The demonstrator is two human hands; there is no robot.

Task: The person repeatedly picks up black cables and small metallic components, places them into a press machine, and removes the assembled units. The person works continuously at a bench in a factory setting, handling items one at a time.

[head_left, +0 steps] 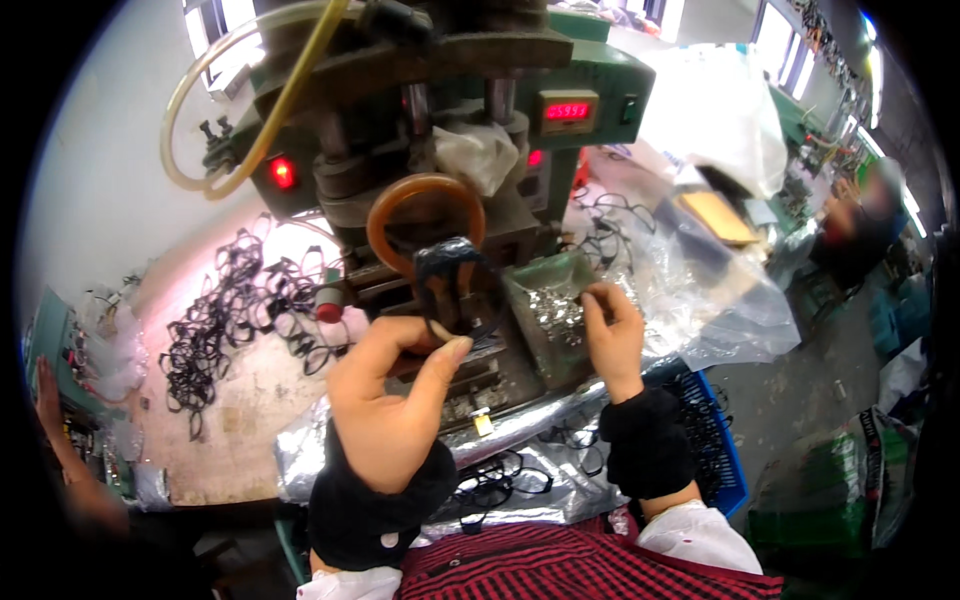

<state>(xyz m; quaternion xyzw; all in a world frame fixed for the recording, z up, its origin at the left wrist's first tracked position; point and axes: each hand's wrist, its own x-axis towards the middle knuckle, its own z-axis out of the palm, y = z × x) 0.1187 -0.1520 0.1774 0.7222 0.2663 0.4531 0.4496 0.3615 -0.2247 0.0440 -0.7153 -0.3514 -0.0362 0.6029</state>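
My left hand [395,405] is closed, with thumb and index finger pinched on a black eyeglass frame [488,328] in front of the press [420,130]. Behind the frame is the press's round orange-brown ring [378,222]. My right hand [615,340] is at the right edge of a green metal tray [535,275] of small shiny metal pieces [560,312]. Its thumb and index finger are drawn together; whatever lies between the fingertips is too small to make out. Below my left fingers, a small brass-coloured block [483,424] sits on the machine's front.
Black eyeglass frames [235,300] lie heaped on the table at left, near a red push button [328,306]. More frames [500,480] lie on plastic at my lap. A clear plastic bag [740,310] and blue crate [735,480] are at right. Other people work at both sides.
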